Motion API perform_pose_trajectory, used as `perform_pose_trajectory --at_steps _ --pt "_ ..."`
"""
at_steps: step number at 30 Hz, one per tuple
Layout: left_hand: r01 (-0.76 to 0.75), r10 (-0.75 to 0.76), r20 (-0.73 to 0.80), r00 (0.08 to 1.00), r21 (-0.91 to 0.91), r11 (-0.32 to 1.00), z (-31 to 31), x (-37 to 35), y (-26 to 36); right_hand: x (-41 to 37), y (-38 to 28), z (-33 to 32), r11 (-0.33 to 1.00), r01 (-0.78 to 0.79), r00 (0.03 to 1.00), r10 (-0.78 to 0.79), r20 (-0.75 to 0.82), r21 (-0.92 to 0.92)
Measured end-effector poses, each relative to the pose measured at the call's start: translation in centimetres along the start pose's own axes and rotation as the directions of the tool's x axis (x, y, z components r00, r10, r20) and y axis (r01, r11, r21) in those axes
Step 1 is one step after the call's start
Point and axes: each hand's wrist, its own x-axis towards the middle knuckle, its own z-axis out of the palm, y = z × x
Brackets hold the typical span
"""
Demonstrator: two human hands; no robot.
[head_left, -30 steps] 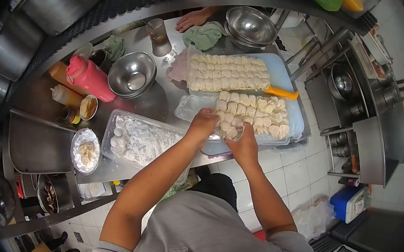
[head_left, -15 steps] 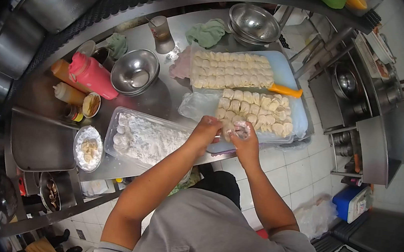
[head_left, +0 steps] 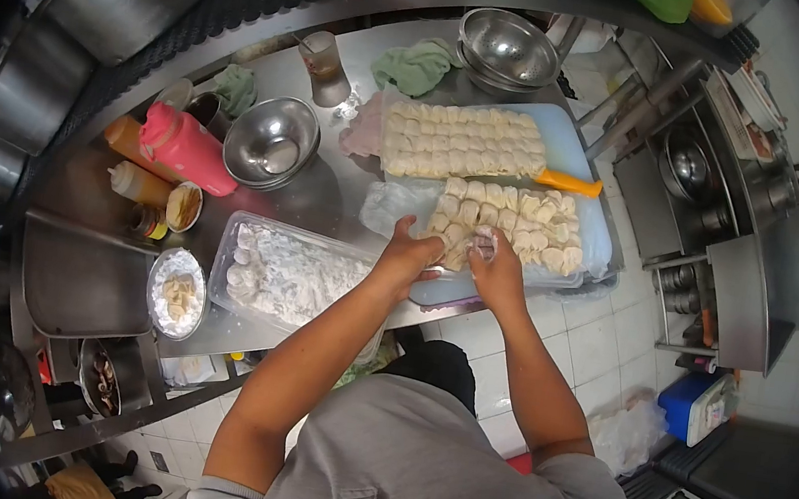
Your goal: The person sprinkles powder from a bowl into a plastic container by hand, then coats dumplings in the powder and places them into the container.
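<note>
The left hand (head_left: 407,258) and right hand (head_left: 499,276) pinch a dough piece (head_left: 455,255) from both sides, seemingly to shape it, at the tray's (head_left: 565,283) near-left corner.

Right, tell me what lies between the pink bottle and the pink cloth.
The head view shows stacked steel bowls between the pink bottle and the pink cloth.

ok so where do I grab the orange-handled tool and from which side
Probably by the orange handle, from the right: it juts that way past the farther dumpling block, while the other end is out of sight.
</note>
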Motion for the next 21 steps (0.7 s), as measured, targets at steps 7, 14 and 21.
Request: perform_pose_trajectory --at_steps 7,14,21 --pt "0.092 -0.085 0.187 0.979 -0.027 0.995 -1.8 0.9 0.2 0.5 -0.4 1.0 0.989 -0.143 0.981 0.136 0.136 0.045" --pt "0.029 -0.037 0.199 0.979 0.043 0.999 -1.3 0.4 -0.1 0.7 0.7 1.6 0.923 -0.216 0.971 0.17 0.167 0.318" --pt "-0.245 0.246 0.233 0.941 -0.031 0.969 -2.7 -2.4 -0.3 0.4 -2.6 1.0 0.702 -0.365 0.927 0.215 0.307 0.612"
